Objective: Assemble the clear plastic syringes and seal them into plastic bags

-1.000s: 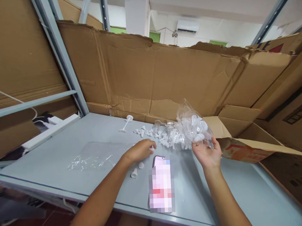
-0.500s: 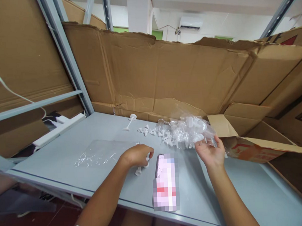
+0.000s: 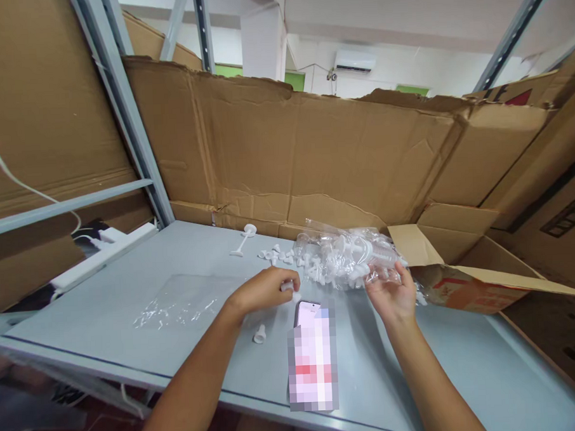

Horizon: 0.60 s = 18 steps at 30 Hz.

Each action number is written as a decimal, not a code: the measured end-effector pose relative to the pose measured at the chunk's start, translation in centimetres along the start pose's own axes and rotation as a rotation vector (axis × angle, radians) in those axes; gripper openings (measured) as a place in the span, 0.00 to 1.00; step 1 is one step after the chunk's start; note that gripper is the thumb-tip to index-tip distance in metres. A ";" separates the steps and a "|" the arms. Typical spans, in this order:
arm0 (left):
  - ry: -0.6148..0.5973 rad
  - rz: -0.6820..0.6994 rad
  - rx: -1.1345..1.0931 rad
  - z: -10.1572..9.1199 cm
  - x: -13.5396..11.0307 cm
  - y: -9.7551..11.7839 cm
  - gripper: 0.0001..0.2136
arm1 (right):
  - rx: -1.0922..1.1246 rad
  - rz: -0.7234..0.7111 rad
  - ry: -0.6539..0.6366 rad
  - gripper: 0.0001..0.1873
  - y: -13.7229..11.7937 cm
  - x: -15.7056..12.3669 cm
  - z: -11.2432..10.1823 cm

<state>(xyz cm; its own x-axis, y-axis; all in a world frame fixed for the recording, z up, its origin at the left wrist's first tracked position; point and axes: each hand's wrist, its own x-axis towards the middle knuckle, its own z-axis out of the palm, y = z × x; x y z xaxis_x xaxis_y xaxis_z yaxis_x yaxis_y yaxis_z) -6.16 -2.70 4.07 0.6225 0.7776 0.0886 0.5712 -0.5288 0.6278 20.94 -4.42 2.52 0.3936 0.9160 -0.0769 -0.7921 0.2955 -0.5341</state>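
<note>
My left hand [image 3: 268, 289] is closed in a pinch around a small white plastic fitting [image 3: 288, 285], just above the table. Below it a second white fitting [image 3: 259, 334] stands on the table. My right hand [image 3: 392, 295] is palm up, with its fingers curled at the edge of a clear plastic bag [image 3: 382, 257]. Ribbed clear cylinders and white parts show through the crinkled plastic. A heap of small white fittings [image 3: 313, 265] lies left of the bag. Farther left lies a white plunger-like rod [image 3: 243, 240] with a disc at one end.
A phone [image 3: 311, 357] lies between my forearms near the front edge. At left is a flat clear bag [image 3: 186, 302], with a power strip [image 3: 103, 258] beyond. An open cardboard box [image 3: 472, 290] stands at right. Cardboard sheeting [image 3: 332, 150] walls the table's back.
My left hand has moved slightly right and up with a white fitting, leaving one behind. The bag by my right hand has shifted and now shows the cylinder more plainly. The view has tilted slightly.
</note>
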 end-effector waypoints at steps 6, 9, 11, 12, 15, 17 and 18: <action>0.268 0.188 -0.386 -2.0 -1.7 1.3 0.06 | -0.014 -0.012 0.039 0.07 0.2 -0.5 0.4; 0.564 0.178 -0.256 -1.1 -1.1 1.7 0.07 | -0.025 0.020 0.034 0.07 0.5 -0.9 0.6; 0.595 0.203 -0.110 -0.3 -0.5 1.8 0.08 | -0.048 0.037 0.023 0.07 0.8 -1.2 0.7; 0.584 0.219 -0.053 0.0 -0.2 1.9 0.09 | -0.065 0.043 0.018 0.07 1.0 -1.3 0.7; 0.563 0.216 0.014 0.6 0.2 2.0 0.12 | -0.108 0.052 0.003 0.09 1.5 -1.6 0.8; 0.559 0.166 -0.046 0.7 0.3 2.0 0.14 | -0.116 0.070 -0.007 0.09 1.9 -1.7 0.7; 0.552 0.146 -0.105 0.8 0.3 2.0 0.14 | -0.114 0.086 -0.017 0.10 2.2 -1.7 0.7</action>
<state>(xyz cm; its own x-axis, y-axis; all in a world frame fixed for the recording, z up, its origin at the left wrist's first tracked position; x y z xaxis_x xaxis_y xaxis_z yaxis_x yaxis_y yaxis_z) -4.44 -3.82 4.78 0.3035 0.7763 0.5524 0.4266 -0.6292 0.6497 18.23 -5.19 2.09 0.3178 0.9415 -0.1125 -0.7637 0.1839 -0.6188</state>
